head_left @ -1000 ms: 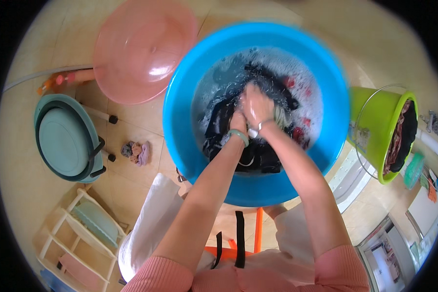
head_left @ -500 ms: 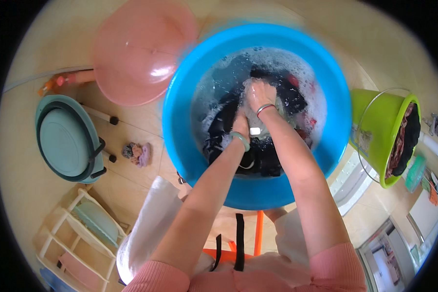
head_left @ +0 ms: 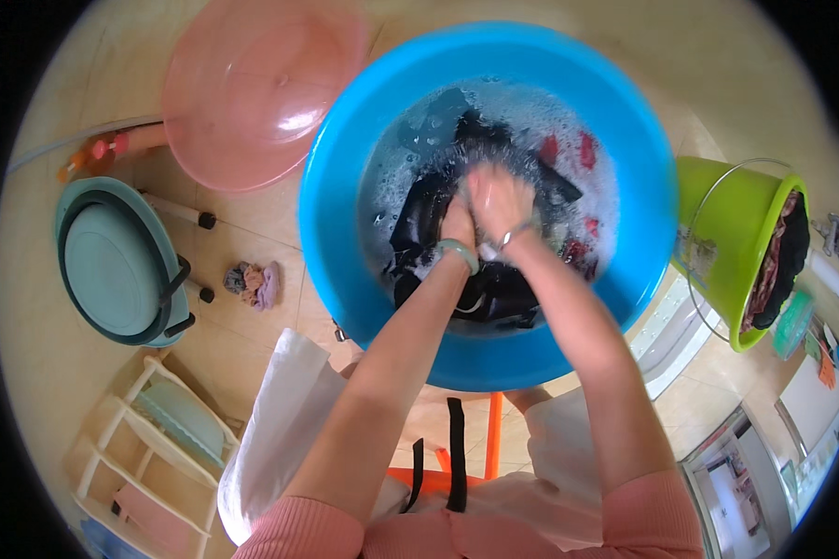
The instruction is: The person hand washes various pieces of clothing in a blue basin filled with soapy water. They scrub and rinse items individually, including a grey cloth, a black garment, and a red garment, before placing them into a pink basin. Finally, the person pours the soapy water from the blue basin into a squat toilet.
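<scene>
A large blue basin [head_left: 322,214] full of sudsy water stands in front of me, with wet black clothing [head_left: 503,287] soaking in it. My left hand [head_left: 457,226], a pale green bangle at its wrist, is closed on the black clothing near the middle. Against it presses my right hand [head_left: 502,200], a thin bracelet at its wrist; its fingers are curled on the same cloth and blurred by motion. Water splashes around both hands, and part of the left fingers is hidden. Pieces of red cloth [head_left: 587,149] show through the foam at the right.
Right of the basin, a tilted lime green bucket [head_left: 713,233] holds dark clothes. A pink basin [head_left: 252,102] lies at the far left, above teal nested tubs [head_left: 116,270]. Hair scrunchies [head_left: 254,284] lie on the tiles. A cream rack [head_left: 112,447] stands near left.
My hands have come closer together, the right one moving down onto the left with more splashing. The basin appears slightly higher in view, and the black clothing has shifted and bunched.
</scene>
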The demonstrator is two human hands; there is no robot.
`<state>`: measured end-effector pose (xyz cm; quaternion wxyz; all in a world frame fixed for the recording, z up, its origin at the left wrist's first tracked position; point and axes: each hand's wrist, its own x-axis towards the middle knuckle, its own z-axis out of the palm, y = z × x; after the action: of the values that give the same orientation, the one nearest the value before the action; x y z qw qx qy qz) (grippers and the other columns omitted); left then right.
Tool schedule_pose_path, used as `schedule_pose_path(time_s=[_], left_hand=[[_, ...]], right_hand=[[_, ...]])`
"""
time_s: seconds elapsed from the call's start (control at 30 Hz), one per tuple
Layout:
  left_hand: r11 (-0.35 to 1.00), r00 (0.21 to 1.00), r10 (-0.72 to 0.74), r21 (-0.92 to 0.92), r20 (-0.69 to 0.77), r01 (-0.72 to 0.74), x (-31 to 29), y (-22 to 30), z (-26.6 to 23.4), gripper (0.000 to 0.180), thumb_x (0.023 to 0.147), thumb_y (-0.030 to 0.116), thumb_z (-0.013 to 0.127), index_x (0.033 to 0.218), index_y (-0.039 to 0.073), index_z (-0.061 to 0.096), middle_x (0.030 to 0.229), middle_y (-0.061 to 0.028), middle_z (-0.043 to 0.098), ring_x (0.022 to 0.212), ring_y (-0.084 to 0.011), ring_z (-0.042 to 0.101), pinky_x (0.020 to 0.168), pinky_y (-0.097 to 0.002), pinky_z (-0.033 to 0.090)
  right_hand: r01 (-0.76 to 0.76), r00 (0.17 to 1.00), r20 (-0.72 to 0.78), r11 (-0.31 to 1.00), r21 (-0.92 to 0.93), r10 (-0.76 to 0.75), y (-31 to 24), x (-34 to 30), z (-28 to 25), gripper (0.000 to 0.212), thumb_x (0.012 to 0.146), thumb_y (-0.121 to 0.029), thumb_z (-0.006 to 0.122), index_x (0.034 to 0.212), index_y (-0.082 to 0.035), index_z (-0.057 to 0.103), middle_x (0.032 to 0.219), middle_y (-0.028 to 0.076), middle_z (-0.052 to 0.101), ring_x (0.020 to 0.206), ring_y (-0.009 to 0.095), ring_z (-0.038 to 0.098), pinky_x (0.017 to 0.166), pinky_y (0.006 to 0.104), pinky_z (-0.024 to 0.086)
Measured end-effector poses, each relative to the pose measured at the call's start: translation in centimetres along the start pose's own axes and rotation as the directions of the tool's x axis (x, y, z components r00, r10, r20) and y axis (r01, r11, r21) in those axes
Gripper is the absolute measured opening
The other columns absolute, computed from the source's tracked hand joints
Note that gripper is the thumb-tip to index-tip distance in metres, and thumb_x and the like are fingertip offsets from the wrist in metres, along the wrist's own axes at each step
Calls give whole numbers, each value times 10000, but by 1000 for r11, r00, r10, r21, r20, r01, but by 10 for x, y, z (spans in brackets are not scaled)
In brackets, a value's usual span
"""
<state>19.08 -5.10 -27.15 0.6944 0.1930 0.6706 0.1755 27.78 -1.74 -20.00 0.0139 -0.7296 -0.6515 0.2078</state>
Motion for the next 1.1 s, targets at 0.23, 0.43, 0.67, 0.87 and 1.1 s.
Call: schedule_pose_path(time_s=[0.23, 0.43, 0.67, 0.87, 1.1], left_hand=[[824, 994, -109, -560, -5, 88, -14, 19, 14, 436, 970, 404, 468, 1201, 55, 593, 1165, -71, 641, 1019, -215, 616, 904, -351, 486], [950, 849, 300, -217, 434, -225, 19, -26, -17, 304, 935, 287, 487, 1136, 89, 601, 1128, -153, 645, 1074, -293, 595, 961, -406, 448], [933, 995, 11, -356, -98, -45, 7, -22, 2, 463, 957, 391, 487, 1209, 19, 599, 1187, -154, 636, 1061, -267, 611, 902, -347, 476], [947, 999, -38, -320, -2, 36, -17, 21, 19, 410, 977, 381, 439, 1182, 59, 588, 1141, -79, 649, 1017, -215, 617, 870, -346, 494], [789, 948, 288, 528, 133, -314, -9, -7, -2, 404, 952, 324, 490, 1242, 49, 554, 1122, -151, 650, 1058, -282, 614, 894, -393, 483]], right_hand=[[58, 998, -18, 995, -79, -59, 9, 47, 3, 142, 881, -174, 550, 854, -88, 659, 913, 124, 670, 750, 325, 683, 609, 421, 547], [138, 990, -39, 905, 403, -134, -29, -92, -44, 210, 923, -239, 570, 794, -75, 600, 916, 54, 572, 690, 304, 633, 578, 417, 491], [28, 1000, -13, 998, 54, -28, -7, 20, 4, 280, 929, -280, 507, 776, -98, 655, 780, 134, 676, 682, 328, 670, 590, 462, 534], [88, 984, -156, 996, -6, -88, 9, 40, 19, 263, 927, -261, 510, 750, -118, 642, 821, 101, 659, 689, 323, 670, 591, 472, 527], [132, 988, -125, 918, 375, -91, -21, -93, -31, 275, 908, -219, 615, 703, -61, 523, 807, 110, 535, 601, 330, 590, 511, 411, 457]])
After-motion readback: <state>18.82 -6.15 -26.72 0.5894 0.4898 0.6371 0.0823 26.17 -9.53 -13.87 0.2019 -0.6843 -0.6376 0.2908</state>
